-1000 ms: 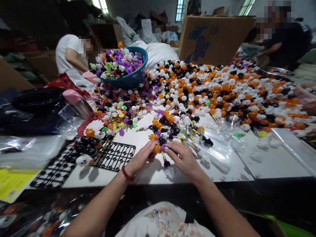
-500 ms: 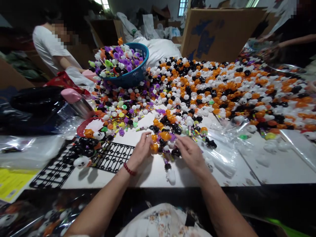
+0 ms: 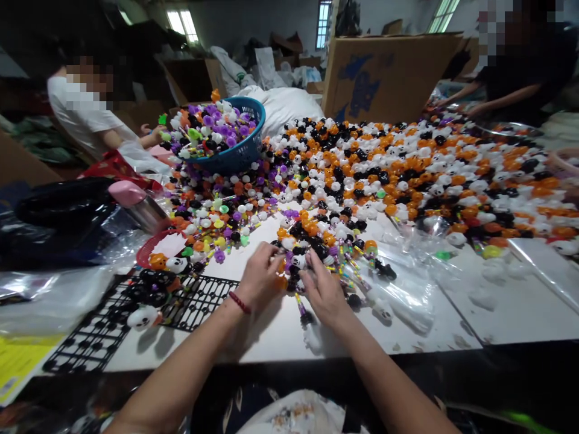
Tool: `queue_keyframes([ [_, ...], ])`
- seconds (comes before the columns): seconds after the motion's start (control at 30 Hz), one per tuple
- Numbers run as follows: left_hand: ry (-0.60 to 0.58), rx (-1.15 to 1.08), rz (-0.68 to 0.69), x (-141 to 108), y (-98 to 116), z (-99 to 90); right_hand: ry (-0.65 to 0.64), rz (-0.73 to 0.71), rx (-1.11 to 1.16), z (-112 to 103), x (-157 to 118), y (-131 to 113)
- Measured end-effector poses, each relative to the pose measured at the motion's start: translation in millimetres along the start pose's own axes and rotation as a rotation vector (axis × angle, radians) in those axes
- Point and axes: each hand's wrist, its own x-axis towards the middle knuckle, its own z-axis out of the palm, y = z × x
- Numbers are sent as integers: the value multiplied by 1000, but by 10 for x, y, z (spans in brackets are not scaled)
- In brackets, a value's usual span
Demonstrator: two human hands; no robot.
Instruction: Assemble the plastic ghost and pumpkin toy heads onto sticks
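My left hand (image 3: 261, 272) is at the left side of a small heap of plastic Halloween toys, fingers curled in against it; what they grip is hidden. Across from it, my right hand (image 3: 324, 293) rests against the heap, its fingers stretched and thumb apart, touching the toys. Between the fingertips shows a white skull-faced toy (image 3: 297, 261), with orange, purple and black pieces around it. Just behind lie orange pumpkin toys (image 3: 309, 226). Below the heap, near my right wrist, a white-topped toy tube with colourful filling (image 3: 309, 331) lies on the white table (image 3: 280, 346).
A large pile of orange, white and black toys (image 3: 407, 157) spreads behind. A blue basket (image 3: 235, 155) of toys stands back left. Black grids (image 3: 203, 301), a red basket (image 3: 147, 250) and a pink-lidded bottle (image 3: 145, 208) are left; clear bags (image 3: 407, 289) right. Two people work beyond.
Both hands have shifted; my right hand moved left and lower against the heap. An orange piece between them gave way to a white skull-faced toy. The left person's hand appears by the blue basket.
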Motion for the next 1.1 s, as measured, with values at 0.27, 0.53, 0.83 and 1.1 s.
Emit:
queue_keyframes([
  [0.27,7,-91,-226,388,124,163,163,233,344,-130,100,111],
  [0.53,-11,-65,-378,1173,-431,399,91,170,137,-301,-96,44],
  [0.83,102,-738,-360,497,-232,-78,78,123,19,-399,-119,8],
  [1.1,-126,-863,-416,-415,131,-159,-6,-127,55,-270,-62,-296],
])
